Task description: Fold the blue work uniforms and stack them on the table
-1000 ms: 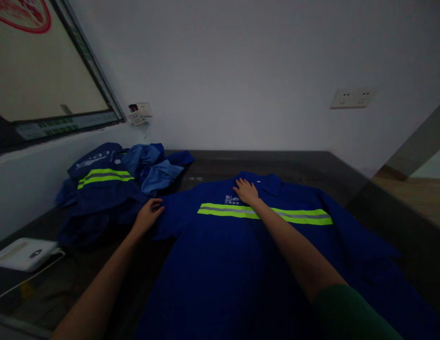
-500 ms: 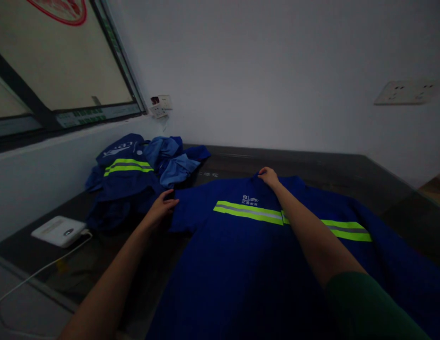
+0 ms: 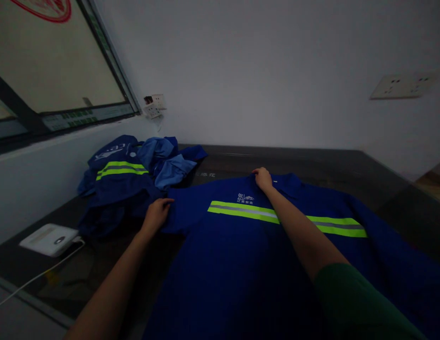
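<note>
A dark blue work jacket [image 3: 220,255] with yellow-green and grey reflective stripes and a white chest logo lies spread out, its collar toward the wall. My left hand [image 3: 158,215] is closed on the edge of the sleeve at the left, fingertips against the cloth. At the collar, my right hand [image 3: 263,179] pinches the fabric, and its forearm crosses over the chest stripe. The jacket's right-hand sleeve runs off toward the lower right.
Crumpled blue clothes [image 3: 120,186] with a similar stripe are heaped at the left by the wall. A white device [image 3: 49,239] with a cable lies nearer on the dark table [image 3: 312,158]. Wall sockets [image 3: 402,87] and a window are beyond.
My left hand has closed on the sleeve edge, its fingers nearer together than before. The right hand stays at the collar. The whole view has shifted slightly.
</note>
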A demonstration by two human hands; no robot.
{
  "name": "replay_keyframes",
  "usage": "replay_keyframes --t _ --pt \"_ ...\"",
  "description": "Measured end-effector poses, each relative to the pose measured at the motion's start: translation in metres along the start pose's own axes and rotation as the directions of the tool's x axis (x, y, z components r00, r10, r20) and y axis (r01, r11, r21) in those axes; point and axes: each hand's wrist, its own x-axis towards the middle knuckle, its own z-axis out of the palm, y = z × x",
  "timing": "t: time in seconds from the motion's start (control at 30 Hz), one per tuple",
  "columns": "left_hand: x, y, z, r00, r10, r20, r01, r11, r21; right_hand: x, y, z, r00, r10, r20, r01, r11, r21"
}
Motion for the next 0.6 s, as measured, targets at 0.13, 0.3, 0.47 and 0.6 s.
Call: replay_keyframes --t 0.13,0.3,0.47,0.6 --pt "-0.004 -0.003 0.005 1.000 0.014 -0.009 -0.012 0.982 0.187 -0.007 -0.007 -0.009 0.999 -0.009 -0.031 0.009 1.000 -0.001" --pt "-0.002 0.000 0.008 0.976 0.212 -0.053 -0.198 0.961 0.191 -0.012 -0.013 -0.012 0.999 0.024 -0.032 -0.022 0.999 0.048" --pt "0.000 0.005 0.017 0.915 0.333 0.226 -0.352 0.934 0.051 -0.002 -0.007 -0.009 0.986 0.165 0.014 -0.165 0.969 0.185" --pt "-0.002 0.002 0.023 0.936 0.228 0.269 -0.264 0.959 0.107 0.007 0.002 -0.013 0.970 0.235 0.069 -0.244 0.905 0.348"
